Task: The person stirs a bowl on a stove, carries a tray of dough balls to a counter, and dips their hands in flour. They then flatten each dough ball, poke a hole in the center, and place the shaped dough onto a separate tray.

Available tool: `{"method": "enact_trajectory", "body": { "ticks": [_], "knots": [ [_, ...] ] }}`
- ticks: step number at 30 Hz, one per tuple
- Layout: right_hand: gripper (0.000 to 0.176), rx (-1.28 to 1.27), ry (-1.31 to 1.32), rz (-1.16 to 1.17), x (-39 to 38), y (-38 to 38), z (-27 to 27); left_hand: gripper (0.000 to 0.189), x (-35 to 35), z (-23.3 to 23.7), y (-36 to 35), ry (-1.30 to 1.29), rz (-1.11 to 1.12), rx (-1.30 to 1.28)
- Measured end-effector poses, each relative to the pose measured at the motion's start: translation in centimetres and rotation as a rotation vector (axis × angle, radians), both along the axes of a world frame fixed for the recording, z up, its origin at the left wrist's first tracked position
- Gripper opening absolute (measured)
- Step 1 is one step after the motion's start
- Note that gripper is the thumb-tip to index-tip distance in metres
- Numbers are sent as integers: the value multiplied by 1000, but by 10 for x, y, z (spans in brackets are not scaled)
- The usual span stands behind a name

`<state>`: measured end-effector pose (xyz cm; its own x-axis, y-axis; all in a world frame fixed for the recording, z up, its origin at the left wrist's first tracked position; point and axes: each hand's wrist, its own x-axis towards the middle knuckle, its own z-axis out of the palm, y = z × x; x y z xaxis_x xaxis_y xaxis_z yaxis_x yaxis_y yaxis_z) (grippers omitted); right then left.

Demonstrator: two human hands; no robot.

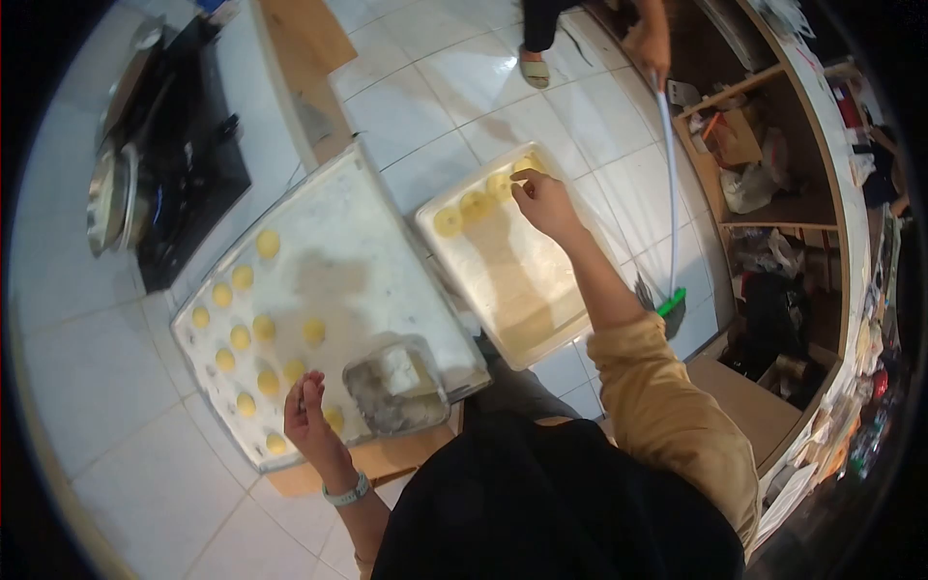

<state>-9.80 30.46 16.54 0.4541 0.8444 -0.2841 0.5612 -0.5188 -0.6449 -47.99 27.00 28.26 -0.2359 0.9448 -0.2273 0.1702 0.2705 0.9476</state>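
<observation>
My left hand (314,425), with a band at the wrist, is above the near part of a floured white board (387,232), its fingertips pressed together; what they hold, if anything, is too small to make out. Yellow dough balls (268,383) lie across the board. Beside that hand is a clear container (372,404) with a white block (401,371) inside. My right hand (543,205) is over the far edge of a cream tray (527,343), thumb and forefinger slightly apart, close to a row of flattened, dented dough pieces (474,205).
A black stove (193,164) with a lidded pan (121,198) stands at the left. Beyond the tray, a person's hand (652,50) holds a broom (669,193) with a green head; their sandalled foot (534,70) is on the tiles. Cluttered shelves (773,227) line the right.
</observation>
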Motion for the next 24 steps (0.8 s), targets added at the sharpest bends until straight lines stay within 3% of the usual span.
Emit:
{"method": "enact_trajectory", "body": {
  "ticks": [3,5,7,8,9,11,20,24],
  "knots": [
    [11,370,470,267,-56,-19,70,21,-11,3,-1,-43,6,39],
    [10,398,581,602,-101,-35,120,21,-17,10,-1,-84,15,74],
    [10,319,557,842,-152,-52,130,22,-24,19,-4,-101,50,99],
    [13,242,378,1016,-173,-58,128,22,-29,23,-6,-134,47,103],
    [13,245,371,1042,-193,-61,121,22,-35,27,-6,-173,38,112],
    [13,-59,-202,1162,-225,-67,102,23,-52,32,-11,-201,45,148],
    [9,-104,-527,1082,-240,-58,82,22,-145,11,-55,-454,200,153],
    [16,236,-382,939,-242,-65,128,26,-168,-31,-82,-897,136,-33]
  ]
}}
